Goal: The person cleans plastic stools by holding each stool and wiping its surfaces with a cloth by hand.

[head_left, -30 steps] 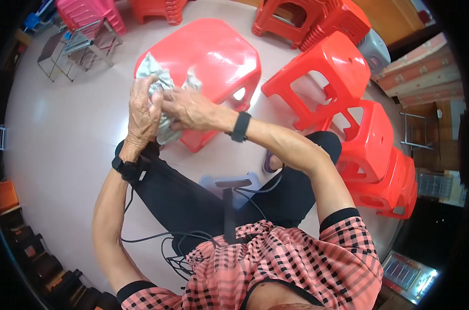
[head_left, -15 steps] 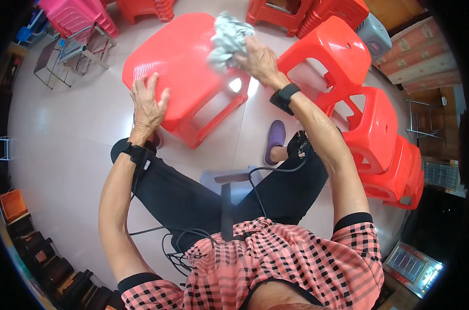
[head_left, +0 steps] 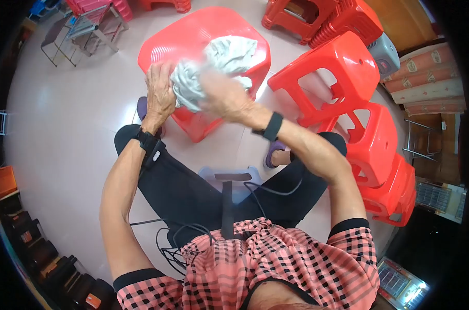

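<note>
A red plastic stool (head_left: 172, 39) stands upright in front of my knees. Over its near right part lies a crumpled pale grey-green cloth (head_left: 229, 54), bunched towards the near left corner. My left hand (head_left: 160, 90) is at the stool's near left corner, fingers bent over the edge against the cloth; whether they pinch it is hidden. My right hand (head_left: 224, 95) is above the near edge beside the cloth, smeared by motion, so its fingers cannot be made out.
Several red stools (head_left: 343, 67) lean and stand at the right, with more red stacks (head_left: 353, 23) behind. Pink stools (head_left: 105, 8) and a folding metal stool (head_left: 92, 23) are at the upper left. Loose cables (head_left: 185, 243) hang near my lap. Dark shoes (head_left: 43, 256) line the lower left.
My right hand has come back from the stool's far right side towards my left hand. The cloth, bunched in my right hand before, now spreads over the seat. My left hand has moved slightly right and up.
</note>
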Action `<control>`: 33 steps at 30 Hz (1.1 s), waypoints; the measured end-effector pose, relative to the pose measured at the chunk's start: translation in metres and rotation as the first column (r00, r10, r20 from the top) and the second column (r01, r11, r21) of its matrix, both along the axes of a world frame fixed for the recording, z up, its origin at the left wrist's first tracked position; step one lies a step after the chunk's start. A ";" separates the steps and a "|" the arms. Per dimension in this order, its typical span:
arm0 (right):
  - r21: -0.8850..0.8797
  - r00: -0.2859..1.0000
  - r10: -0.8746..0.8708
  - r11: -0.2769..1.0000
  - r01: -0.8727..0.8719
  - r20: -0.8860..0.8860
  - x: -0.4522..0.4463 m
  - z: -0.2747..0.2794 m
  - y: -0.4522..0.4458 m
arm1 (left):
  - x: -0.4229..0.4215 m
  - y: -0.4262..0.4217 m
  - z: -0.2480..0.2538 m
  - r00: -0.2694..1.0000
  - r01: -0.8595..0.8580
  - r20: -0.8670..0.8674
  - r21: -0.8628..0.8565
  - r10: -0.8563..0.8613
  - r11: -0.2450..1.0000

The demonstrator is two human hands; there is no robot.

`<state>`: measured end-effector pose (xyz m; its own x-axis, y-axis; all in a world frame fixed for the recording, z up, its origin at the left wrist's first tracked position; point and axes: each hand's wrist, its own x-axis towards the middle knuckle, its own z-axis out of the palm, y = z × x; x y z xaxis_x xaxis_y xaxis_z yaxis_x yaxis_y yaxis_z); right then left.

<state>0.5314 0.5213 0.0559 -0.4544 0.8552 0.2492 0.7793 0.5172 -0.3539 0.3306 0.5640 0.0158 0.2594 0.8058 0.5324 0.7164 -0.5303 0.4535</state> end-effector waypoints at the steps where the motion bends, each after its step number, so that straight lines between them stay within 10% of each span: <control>1: -0.032 1.000 0.000 0.999 0.000 0.002 0.013 -0.001 0.008 | 0.000 0.000 -0.001 0.999 -0.017 -0.032 -0.005 0.017 1.000; 4: 0.148 0.999 -0.026 0.989 0.030 -0.030 0.064 -0.015 0.049 | 0.002 0.001 -0.001 0.998 -0.029 -0.057 0.025 0.031 0.999; 11: -0.021 0.865 -0.479 0.873 0.487 0.152 0.106 -0.003 0.163 | 0.003 0.002 -0.003 1.000 -0.015 0.000 0.029 0.015 0.999; 19: -0.100 0.811 -0.507 0.827 0.553 0.291 0.042 -0.007 0.247 | 0.005 0.002 -0.003 0.997 -0.072 -0.006 0.008 0.072 0.997; 26: 0.047 0.966 -0.198 0.980 0.193 0.168 -0.060 -0.014 0.226 | 0.004 -0.002 0.004 0.999 -0.017 0.039 -0.024 0.018 1.000; 30: -0.019 0.904 0.277 0.958 -0.287 0.325 -0.110 -0.016 0.213 | 0.002 -0.015 0.031 0.963 0.231 0.134 0.043 -0.235 0.972; 33: 0.133 0.899 0.429 0.890 -0.437 0.086 -0.114 -0.021 0.175 | 0.002 -0.034 0.069 0.945 0.286 0.143 0.073 -0.294 0.955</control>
<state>0.4175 0.6964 0.0347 -0.7871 0.5267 0.3211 0.4817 0.8499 -0.2134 0.3328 0.5302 0.0850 0.3915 0.6785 0.6216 0.4539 -0.7300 0.5110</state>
